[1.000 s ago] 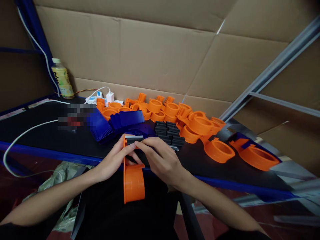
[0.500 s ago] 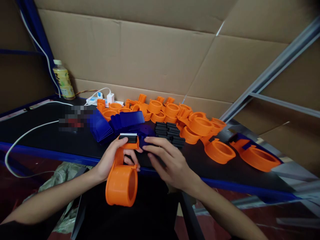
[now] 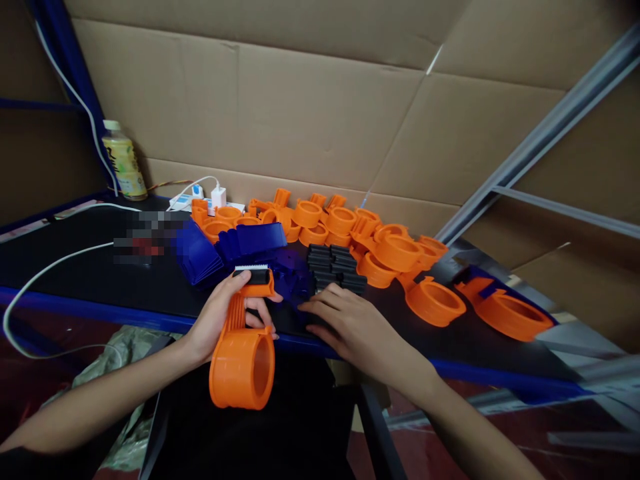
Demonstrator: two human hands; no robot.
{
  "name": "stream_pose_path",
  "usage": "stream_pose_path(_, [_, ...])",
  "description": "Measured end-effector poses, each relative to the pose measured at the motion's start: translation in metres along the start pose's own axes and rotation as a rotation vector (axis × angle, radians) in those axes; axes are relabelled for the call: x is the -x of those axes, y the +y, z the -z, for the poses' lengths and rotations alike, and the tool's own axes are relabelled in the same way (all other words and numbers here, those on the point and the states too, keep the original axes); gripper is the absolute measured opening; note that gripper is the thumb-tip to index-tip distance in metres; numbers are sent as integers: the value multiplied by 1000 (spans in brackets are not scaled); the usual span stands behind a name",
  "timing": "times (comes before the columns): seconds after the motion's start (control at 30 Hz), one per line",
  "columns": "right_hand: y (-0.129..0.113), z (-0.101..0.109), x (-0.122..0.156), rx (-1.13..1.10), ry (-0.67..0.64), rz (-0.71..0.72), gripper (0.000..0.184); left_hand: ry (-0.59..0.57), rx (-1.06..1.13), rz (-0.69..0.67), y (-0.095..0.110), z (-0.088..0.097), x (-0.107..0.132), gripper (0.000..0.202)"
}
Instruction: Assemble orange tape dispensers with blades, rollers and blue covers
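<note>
My left hand (image 3: 220, 320) is wrapped round the neck of an orange tape-dispenser body (image 3: 243, 363), whose round drum hangs below the table edge. A black toothed blade piece (image 3: 252, 273) sits at the body's top end, by my thumb. My right hand (image 3: 353, 323) lies open on the black table (image 3: 75, 267), fingers stretched toward a flat blue part (image 3: 293, 283). A block of black pieces (image 3: 336, 265) stands just beyond its fingertips.
Many orange dispenser bodies (image 3: 395, 250) are heaped at the back and right. Stacked blue plates (image 3: 227, 245) lie left of centre. A bottle (image 3: 121, 161), a power strip with charger (image 3: 207, 198) and a white cable (image 3: 45, 270) are at the left. Cardboard walls the back.
My right hand has let go of the dispenser's top and moved right onto the table with its fingers spread. My left hand has turned the orange body so the drum's opening faces me.
</note>
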State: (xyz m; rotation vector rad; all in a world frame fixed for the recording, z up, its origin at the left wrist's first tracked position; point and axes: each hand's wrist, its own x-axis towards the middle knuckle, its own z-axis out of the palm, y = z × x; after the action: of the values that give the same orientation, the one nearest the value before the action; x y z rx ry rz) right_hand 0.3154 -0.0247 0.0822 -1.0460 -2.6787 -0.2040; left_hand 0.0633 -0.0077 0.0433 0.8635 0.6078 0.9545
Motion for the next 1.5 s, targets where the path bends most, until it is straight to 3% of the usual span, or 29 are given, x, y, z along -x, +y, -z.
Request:
stream_pose_path(0.1, [2, 5, -4, -98, -40, 27, 37, 15, 28, -19, 1, -2, 0, 44])
stream_pose_path(0.27, [10, 13, -13, -276, -172, 4, 35, 43, -10, -88, 1, -6, 2, 34])
stream_pose_path(0.43, [21, 21, -26, -320, -293, 27, 47, 51, -77, -94, 0, -10, 4, 33])
stream_pose_path(0.67, [24, 23, -37, -299, -391, 13, 39, 33, -81, -101, 2, -11, 4, 28])
stream_pose_path(0.8, [25, 25, -38, -397, -394, -40, 34, 68, -54, -108, 1, -12, 3, 24])
stream_pose_path(0.93, [20, 25, -38, -635, -280, -149, 38, 78, -40, -114, 0, -13, 4, 24])
stream_pose_path(1.1, [1, 8, -44, -887, 135, -324, 43, 86, -48, -124, -1, -15, 6, 25])
stream_pose_path(1.23, [-15, -14, -47, -841, 350, -357, 48, 94, -42, -48, -3, -14, 6, 30])
stream_pose_path(1.5, [-25, -30, -43, -608, 452, -266, 44, 104, -39, -36, -2, -11, 6, 28])
